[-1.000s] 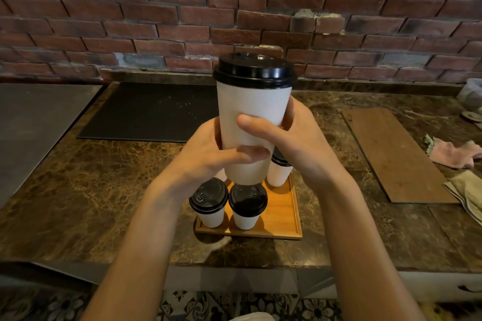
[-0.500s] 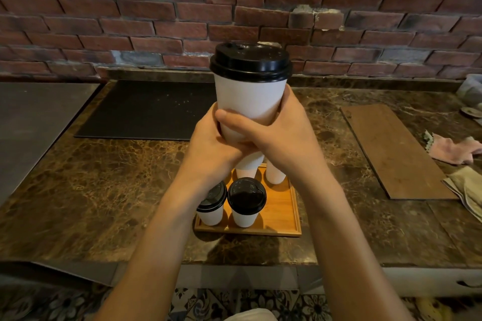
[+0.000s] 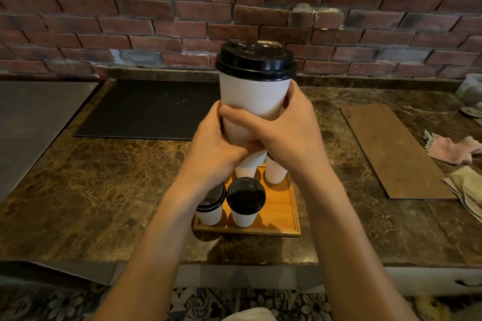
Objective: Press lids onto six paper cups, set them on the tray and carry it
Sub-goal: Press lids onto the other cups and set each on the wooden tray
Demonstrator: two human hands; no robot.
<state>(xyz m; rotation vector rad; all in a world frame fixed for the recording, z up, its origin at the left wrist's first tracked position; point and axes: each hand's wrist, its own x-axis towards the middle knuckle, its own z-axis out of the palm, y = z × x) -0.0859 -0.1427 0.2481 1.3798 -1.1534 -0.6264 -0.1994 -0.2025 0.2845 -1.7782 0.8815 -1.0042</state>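
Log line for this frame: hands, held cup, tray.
left hand: grips cup | right hand: grips cup | cup: lidded, upright, held above tray | tray: on counter, four cups visible, front two lidded

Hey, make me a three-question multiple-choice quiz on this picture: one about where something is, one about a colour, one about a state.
1. Where does the tray stand?
A on the floor
B on the marble counter
C on a stool

2. What colour is the lid of the held cup?
A black
B white
C red

3. The held cup is:
A lying on its side
B standing on the tray
C upright, gripped by the left hand and right hand

Answers: 1 B, brown marble surrounds the tray. 2 A, the lid is dark above the white body. 3 C, both hands wrap its lower half above the tray.
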